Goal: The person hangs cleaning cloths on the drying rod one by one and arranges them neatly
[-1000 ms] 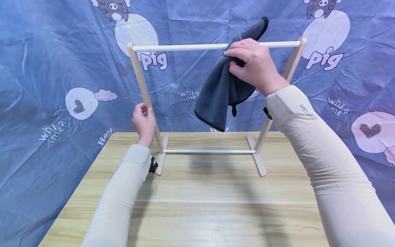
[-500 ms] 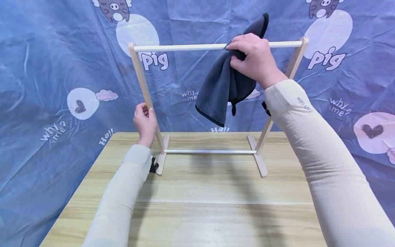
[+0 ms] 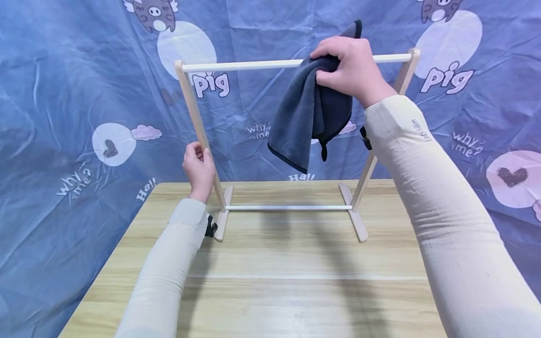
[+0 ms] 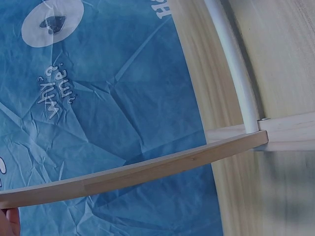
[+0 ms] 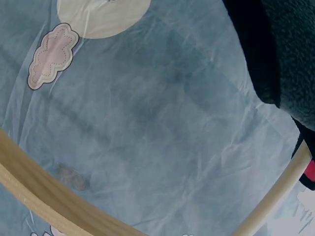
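A grey towel (image 3: 296,112) with black edging and a small hanging loop drapes at the top bar (image 3: 245,65) of a wooden rack. My right hand (image 3: 352,70) pinches it between thumb and fingers, right of the bar's middle. One corner sticks up behind that hand; the longer part hangs in front. Part of the towel (image 5: 298,54) shows at the right of the right wrist view, where the fingers are out of sight. My left hand (image 3: 199,170) grips the rack's left post (image 3: 194,108) between thumb and curled fingers. The left wrist view catches only fingertips (image 4: 11,221) under the post.
The rack stands on two flat feet (image 3: 359,226) joined by a low white rod (image 3: 287,207), near the back of the wooden table (image 3: 270,291). A blue printed cloth (image 3: 105,94) hangs behind and at the left.
My right hand has risen slightly, and the towel's upper corner shows less above it. The left hand has kept its place on the post.
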{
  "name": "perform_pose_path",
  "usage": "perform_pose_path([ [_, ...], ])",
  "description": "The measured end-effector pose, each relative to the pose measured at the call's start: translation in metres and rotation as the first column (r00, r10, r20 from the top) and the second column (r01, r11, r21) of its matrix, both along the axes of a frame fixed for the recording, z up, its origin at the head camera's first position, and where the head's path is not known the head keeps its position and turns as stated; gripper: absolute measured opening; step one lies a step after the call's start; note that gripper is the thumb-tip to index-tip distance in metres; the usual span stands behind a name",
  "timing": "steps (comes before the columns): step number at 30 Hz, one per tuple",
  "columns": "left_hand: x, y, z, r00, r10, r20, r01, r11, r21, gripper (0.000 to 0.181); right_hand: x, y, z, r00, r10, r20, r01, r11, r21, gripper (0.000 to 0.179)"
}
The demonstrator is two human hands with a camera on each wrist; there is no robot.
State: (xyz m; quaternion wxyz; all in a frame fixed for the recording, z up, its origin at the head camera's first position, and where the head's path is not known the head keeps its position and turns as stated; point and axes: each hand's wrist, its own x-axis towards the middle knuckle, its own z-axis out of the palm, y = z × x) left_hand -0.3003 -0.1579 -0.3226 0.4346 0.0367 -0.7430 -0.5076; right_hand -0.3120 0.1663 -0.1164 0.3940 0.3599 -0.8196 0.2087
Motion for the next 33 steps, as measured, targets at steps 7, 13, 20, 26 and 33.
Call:
perform_pose_path([
  [7, -0.001, -0.001, -0.001, 1.0, -0.005, 0.004, 0.005, 1.0, 0.004, 0.02, -0.001, 0.001, 0.008, 0.983, -0.106, 0.151, 0.11, 0.994, -0.014, 0.025],
  [13, -0.001, 0.001, -0.002, 1.0, -0.007, 0.01, 0.007, 1.0, 0.006, 0.019, -0.004, 0.002, 0.01, 0.958, -0.147, 0.247, 0.153, 0.988, -0.006, 0.025],
  [20, -0.002, 0.003, -0.003, 1.0, -0.004, 0.022, 0.004, 1.0, -0.002, 0.019, -0.007, 0.006, 0.015, 0.923, -0.161, 0.349, 0.173, 0.985, -0.002, 0.027],
  [26, -0.003, 0.003, -0.001, 1.0, -0.011, 0.007, 0.011, 1.0, 0.005, 0.016, -0.009, 0.006, 0.024, 0.866, -0.203, 0.457, 0.217, 0.976, 0.022, 0.03],
  [33, -0.003, 0.0, 0.0, 1.0, -0.008, -0.002, 0.008, 1.0, 0.011, 0.019, -0.014, 0.001, 0.036, 0.782, -0.197, 0.592, 0.225, 0.974, 0.027, 0.018],
])
